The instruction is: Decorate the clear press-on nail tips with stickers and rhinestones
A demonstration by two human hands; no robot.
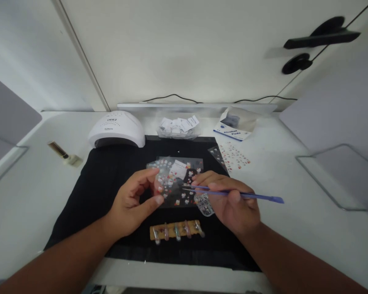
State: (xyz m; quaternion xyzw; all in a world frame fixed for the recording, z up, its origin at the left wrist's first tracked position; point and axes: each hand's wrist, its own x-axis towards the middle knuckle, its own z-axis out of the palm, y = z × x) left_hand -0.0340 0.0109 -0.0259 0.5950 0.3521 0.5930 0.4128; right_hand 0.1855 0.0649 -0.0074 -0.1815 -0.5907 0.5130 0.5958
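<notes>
My left hand [133,200] curves round the left edge of a clear nail sticker sheet [171,190] with small red and white figures, its thumb and fingers gripping that edge. In my right hand [233,204] is a pair of blue tweezers [254,195], their tips pointing left over the sheet. A white paper piece [178,169] lies among the overlapping sheets. Beneath my right hand, a clear case of small gems [205,204] is partly hidden. Closer to me, a tan strip [171,232] carries several decorated nail tips, some pink and one teal.
A black mat [110,183] covers the white table [294,179]. Behind stand a white nail lamp [118,128], a bag of white packets [179,125] and an alcohol pads box [233,126]. More sticker sheets [234,156] lie right; a polish bottle [72,160] lies left.
</notes>
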